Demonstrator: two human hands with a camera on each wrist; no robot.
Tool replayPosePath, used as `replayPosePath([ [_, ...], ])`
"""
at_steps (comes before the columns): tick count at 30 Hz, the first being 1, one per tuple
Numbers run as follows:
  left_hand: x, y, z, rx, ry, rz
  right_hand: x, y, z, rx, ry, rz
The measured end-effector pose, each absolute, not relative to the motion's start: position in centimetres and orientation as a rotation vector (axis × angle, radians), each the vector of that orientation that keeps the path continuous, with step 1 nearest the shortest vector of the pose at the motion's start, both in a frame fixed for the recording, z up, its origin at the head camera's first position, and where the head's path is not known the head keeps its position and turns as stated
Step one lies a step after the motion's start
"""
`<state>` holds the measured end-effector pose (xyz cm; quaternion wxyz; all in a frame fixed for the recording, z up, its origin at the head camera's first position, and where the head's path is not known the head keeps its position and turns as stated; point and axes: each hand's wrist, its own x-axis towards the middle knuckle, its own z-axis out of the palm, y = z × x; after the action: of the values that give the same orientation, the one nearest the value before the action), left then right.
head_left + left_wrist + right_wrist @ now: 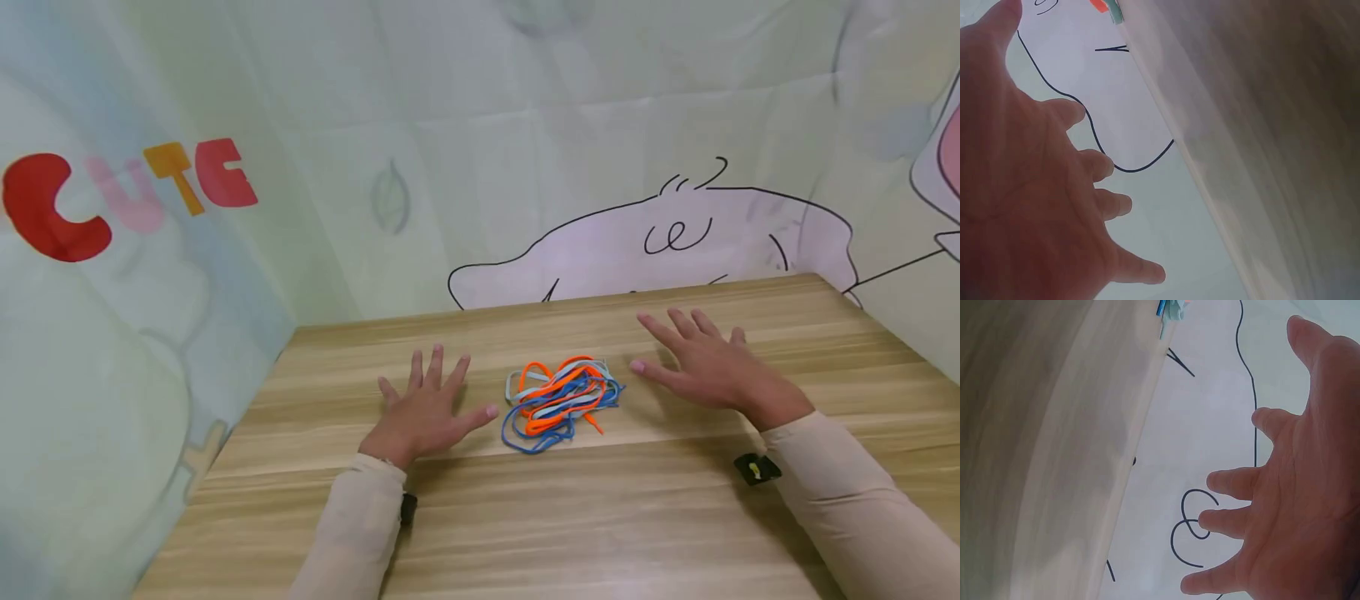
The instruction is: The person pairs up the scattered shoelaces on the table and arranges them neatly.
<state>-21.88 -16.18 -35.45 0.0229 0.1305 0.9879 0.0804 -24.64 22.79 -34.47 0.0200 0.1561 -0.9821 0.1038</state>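
A tangled bundle of flat laces (562, 400) in orange, blue and pale grey-blue lies on the wooden table between the two hands. To its left, my left hand (427, 412) is spread palm down over the table, thumb pointing toward the laces. My right hand (701, 367) is spread the same way on the other side, its thumb tip a little away from the bundle. Neither hand holds anything. In the left wrist view, the palm of the left hand (1029, 181) and its parted fingers show. Likewise the right hand (1291, 481) appears with fingers apart in the right wrist view.
The wood-grain table (525, 517) ends at a far edge against a printed cloth backdrop (337, 167), with more cloth at both sides. A small dark device (757, 468) sits at the right wrist, and another (408, 508) at the left.
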Motion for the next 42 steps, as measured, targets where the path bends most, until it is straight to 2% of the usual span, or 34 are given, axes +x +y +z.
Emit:
replayPosePath([
  [20, -21.8, -15.8, -35.4, 0.395, 3.034, 0.245, -24.3, 21.6, -34.4, 0.571, -3.034, 0.318],
  [42, -21.4, -14.4, -34.6, 0.505, 2.966, 0.260, -23.7, 20.0, -34.6, 0.668, -2.952, 0.340],
])
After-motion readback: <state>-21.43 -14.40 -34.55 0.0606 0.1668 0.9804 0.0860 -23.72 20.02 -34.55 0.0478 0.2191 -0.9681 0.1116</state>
